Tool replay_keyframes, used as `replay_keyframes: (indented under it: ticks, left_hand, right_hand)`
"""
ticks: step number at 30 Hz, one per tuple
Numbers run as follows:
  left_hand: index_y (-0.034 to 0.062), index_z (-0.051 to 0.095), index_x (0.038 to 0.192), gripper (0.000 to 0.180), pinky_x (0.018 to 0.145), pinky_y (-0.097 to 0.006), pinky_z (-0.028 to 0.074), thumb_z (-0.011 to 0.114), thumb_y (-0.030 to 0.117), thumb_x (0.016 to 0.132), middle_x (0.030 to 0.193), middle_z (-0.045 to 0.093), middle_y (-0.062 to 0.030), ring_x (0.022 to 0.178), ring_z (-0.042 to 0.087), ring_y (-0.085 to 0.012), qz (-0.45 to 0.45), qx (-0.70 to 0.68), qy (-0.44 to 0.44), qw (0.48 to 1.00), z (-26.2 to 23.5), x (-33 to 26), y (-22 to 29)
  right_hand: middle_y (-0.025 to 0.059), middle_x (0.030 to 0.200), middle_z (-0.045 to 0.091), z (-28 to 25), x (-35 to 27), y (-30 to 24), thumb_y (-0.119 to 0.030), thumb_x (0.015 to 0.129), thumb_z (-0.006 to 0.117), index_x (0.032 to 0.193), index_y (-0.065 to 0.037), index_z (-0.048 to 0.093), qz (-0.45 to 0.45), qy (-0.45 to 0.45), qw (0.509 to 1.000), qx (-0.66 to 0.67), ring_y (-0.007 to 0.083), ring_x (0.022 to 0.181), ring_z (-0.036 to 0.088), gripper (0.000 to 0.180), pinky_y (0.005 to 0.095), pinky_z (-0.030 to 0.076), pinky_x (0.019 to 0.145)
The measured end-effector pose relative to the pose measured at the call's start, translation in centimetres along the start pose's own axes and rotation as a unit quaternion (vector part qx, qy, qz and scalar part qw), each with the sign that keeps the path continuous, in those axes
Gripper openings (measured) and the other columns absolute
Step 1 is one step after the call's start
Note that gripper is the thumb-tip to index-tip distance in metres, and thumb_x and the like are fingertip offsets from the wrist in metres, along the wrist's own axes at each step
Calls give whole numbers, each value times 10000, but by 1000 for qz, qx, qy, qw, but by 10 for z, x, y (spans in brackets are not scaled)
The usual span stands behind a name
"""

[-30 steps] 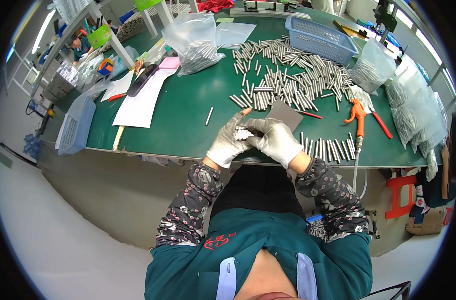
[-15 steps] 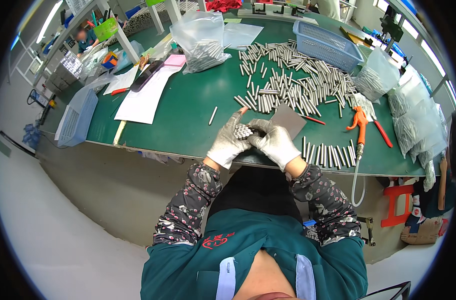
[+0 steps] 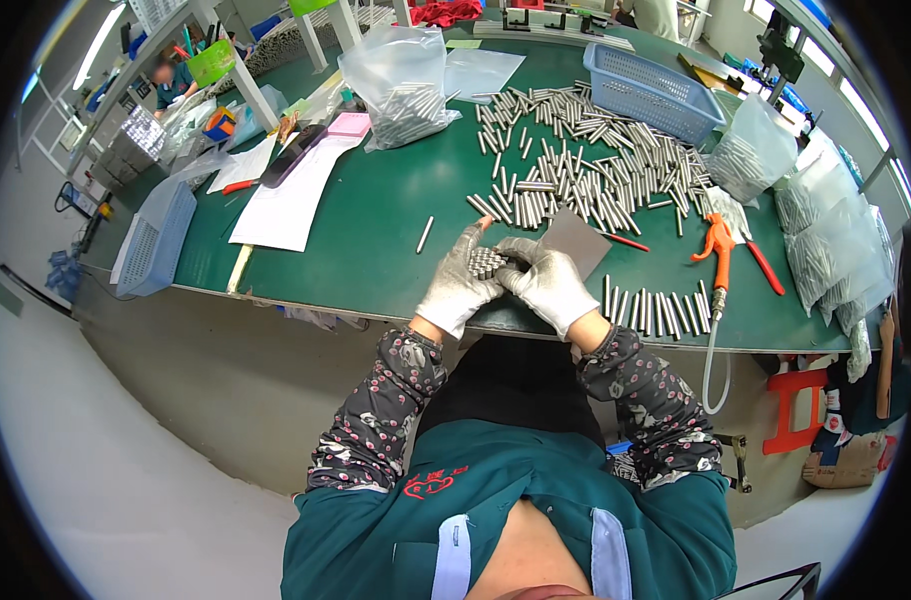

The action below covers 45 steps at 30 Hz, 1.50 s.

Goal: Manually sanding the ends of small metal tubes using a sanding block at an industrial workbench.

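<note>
The gloved fingers hide most of the bundle of metal rods (image 3: 487, 262), so its count is unclear. The left hand (image 3: 463, 287) curls closed around the bundle at the near edge of the green bench (image 3: 376, 215); the right hand (image 3: 551, 283) cups its other side, partly closed.

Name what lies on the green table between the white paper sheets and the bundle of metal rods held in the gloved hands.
One loose metal rod lies alone there on otherwise bare green table, between the white paper sheets and the bundle of rods, in the head view.
</note>
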<state>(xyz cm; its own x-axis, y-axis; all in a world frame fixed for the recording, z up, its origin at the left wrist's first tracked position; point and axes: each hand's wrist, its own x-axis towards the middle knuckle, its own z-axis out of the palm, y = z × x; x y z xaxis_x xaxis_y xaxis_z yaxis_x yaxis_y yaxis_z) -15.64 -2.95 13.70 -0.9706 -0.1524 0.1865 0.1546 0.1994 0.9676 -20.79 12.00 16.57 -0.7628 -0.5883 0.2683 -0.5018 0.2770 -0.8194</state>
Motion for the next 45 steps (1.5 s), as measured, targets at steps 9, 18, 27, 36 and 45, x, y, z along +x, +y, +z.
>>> replay_keyframes:
  ticks: [9,18,27,36,45]
  left_hand:
    - [67,328,1395,867,842,-227,467,723,-81,637,1139,539,-17,951,550,-94,8,-49,-12,999,0,-6,6]
    - [57,335,1388,837,835,-221,469,723,-68,657,1256,501,-25,928,557,-88,-33,-29,-7,999,4,-4,14]
    - [47,345,1378,802,808,-216,475,730,-41,680,1258,503,-28,898,554,-75,-12,12,-2,1000,4,-1,11]
    - [50,345,1380,818,815,-217,471,718,-58,660,1280,491,-31,906,552,-76,-22,12,-7,1000,6,-5,21]
    - [44,380,1357,806,960,-279,404,762,32,648,1311,481,-91,1131,494,-171,27,90,14,995,3,-5,13]
  right_hand:
    - [164,921,660,2,-8,-1,-140,767,605,1040,-38,628,-2,5,999,32,302,845,638,293,358,493,759]
    - [164,918,664,3,-7,6,-153,768,596,1045,-43,627,9,30,999,9,299,854,643,300,360,495,758]
    - [158,902,666,6,-7,12,-173,769,592,1053,-63,634,20,39,999,32,301,838,644,308,364,497,761]
    - [156,871,665,6,-10,9,-178,765,597,1049,-76,636,7,45,999,18,304,827,639,305,376,496,753]
    - [101,690,610,-35,7,-36,-180,725,617,763,-97,662,-135,56,974,-171,299,716,597,102,402,468,672]
